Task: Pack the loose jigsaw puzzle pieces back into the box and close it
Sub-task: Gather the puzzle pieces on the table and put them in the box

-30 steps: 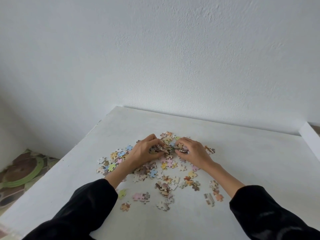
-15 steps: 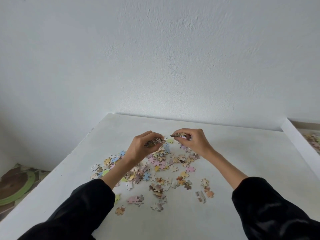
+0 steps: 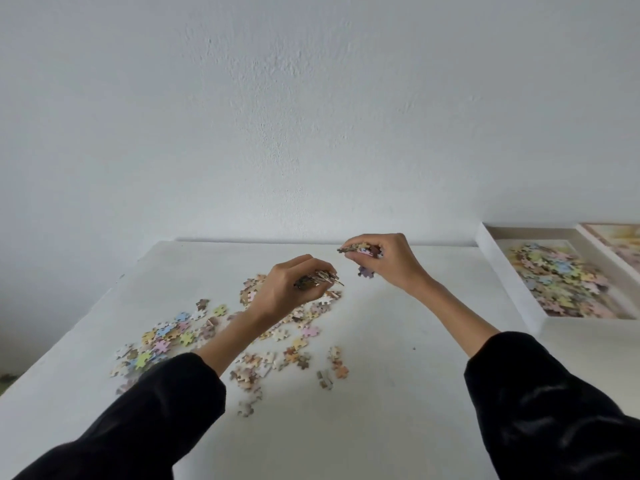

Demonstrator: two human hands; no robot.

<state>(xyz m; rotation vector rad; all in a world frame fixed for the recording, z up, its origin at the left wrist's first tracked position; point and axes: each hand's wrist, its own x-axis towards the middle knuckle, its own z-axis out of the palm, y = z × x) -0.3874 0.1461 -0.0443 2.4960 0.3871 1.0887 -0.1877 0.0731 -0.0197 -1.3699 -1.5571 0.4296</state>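
The left hand (image 3: 287,289) has its grip clamped on a thin stack of puzzle pieces (image 3: 318,279), fingers curled over the top, thumb beneath. The stack's long axis runs out of the grip to the right and slightly down. This hand is held above the bench (image 3: 398,410).

The right hand (image 3: 388,259), just right of the left and higher, is likewise closed on a small bunch of pieces (image 3: 360,249); that bunch lies roughly level, pointing left toward the other hand. One mauve piece (image 3: 366,271) shows just under the right fingers; whether it is held cannot be told.

Below and left of both grips, loose pieces (image 3: 166,341) lie scattered flat on the bench. Well right of the right hand, the open box (image 3: 509,282) already holds a heap of pieces (image 3: 561,275).
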